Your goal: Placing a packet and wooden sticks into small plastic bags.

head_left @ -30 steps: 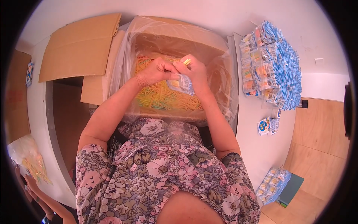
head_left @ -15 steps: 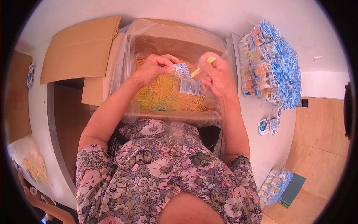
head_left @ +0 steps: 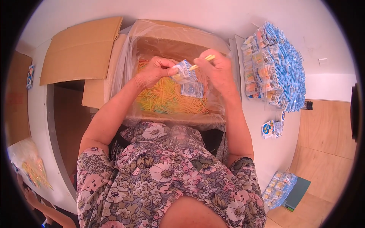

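Note:
My left hand [head_left: 156,72] pinches a small clear packet [head_left: 183,70] with blue striped edges. A second packet [head_left: 192,90] hangs below it, seemingly joined on. My right hand [head_left: 218,72] is closed on a few thin pale-yellow sticks [head_left: 203,62], their lower tips close to the edge of the held packet; whether they are inside it I cannot tell. Both hands are above an open cardboard box [head_left: 171,43] with a clear plastic liner [head_left: 127,76]. Inside lies a heap of thin sticks [head_left: 163,97] in yellow, orange and green.
On the right a big stack of filled packets [head_left: 275,68] stands on the white table [head_left: 262,152], with loose packets [head_left: 272,129] nearer me. Another packet bundle [head_left: 279,188] lies lower right. A cardboard flap [head_left: 81,49] spreads left; a bag of sticks [head_left: 30,163] and another person's arm [head_left: 49,212] are beyond.
The held packet has tilted and shifted slightly left. My right hand has turned with the sticks, which now lie at a flatter angle beside the packet's edge.

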Demonstrator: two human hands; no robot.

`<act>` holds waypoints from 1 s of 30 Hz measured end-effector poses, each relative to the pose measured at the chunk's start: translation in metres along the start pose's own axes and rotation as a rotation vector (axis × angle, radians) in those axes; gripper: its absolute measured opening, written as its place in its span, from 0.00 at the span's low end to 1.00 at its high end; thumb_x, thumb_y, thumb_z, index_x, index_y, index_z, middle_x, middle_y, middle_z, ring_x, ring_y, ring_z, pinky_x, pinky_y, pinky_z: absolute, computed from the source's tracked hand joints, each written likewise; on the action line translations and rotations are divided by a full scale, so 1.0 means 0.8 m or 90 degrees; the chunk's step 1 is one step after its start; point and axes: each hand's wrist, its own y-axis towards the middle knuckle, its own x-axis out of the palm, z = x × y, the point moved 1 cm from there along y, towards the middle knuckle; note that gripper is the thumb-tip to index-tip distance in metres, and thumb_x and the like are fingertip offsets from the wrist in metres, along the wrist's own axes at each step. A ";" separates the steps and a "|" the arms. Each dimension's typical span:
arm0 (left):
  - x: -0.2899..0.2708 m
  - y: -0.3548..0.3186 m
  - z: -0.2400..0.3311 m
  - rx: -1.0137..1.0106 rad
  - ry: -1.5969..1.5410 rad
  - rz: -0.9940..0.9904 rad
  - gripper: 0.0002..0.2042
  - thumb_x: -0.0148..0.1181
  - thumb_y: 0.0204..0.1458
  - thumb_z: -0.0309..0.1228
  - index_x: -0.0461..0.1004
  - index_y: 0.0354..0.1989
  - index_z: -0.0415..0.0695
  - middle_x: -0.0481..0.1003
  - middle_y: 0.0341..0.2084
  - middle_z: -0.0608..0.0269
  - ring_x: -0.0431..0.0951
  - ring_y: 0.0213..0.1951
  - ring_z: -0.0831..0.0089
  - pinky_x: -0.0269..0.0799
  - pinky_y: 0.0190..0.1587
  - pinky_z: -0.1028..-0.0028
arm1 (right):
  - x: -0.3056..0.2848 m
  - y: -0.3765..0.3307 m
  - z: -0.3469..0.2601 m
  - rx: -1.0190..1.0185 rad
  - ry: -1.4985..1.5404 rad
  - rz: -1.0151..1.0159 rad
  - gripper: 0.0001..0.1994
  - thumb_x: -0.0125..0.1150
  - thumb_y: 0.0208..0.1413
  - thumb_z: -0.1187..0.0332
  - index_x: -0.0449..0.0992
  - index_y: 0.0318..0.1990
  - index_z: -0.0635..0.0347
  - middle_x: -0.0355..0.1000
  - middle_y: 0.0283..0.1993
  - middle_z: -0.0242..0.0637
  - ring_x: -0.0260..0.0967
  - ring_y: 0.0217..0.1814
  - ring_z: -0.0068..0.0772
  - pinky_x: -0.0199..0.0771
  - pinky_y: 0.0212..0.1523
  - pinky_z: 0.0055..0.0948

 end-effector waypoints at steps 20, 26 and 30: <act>0.011 -0.005 -0.003 0.033 0.154 -0.165 0.05 0.64 0.43 0.21 0.79 0.31 0.38 0.77 0.27 0.68 0.73 0.33 0.83 0.69 0.40 0.78 | 0.034 -0.022 0.022 0.092 0.049 -0.080 0.09 0.62 0.49 0.68 0.72 0.33 0.63 0.71 0.24 0.31 0.65 0.27 0.15 0.66 0.28 0.20; 0.012 -0.006 -0.001 0.025 0.163 -0.136 0.05 0.64 0.44 0.21 0.79 0.31 0.38 0.77 0.28 0.67 0.73 0.33 0.82 0.69 0.40 0.78 | 0.046 -0.020 0.031 0.043 -0.012 -0.049 0.07 0.61 0.49 0.73 0.72 0.35 0.63 0.72 0.24 0.30 0.66 0.28 0.15 0.67 0.29 0.19; 0.015 -0.006 0.008 0.025 0.096 -0.078 0.05 0.63 0.45 0.21 0.79 0.31 0.37 0.76 0.31 0.64 0.73 0.36 0.80 0.70 0.41 0.78 | 0.029 -0.018 0.044 -0.090 -0.028 0.054 0.05 0.60 0.51 0.73 0.73 0.34 0.63 0.70 0.23 0.28 0.63 0.24 0.13 0.63 0.25 0.17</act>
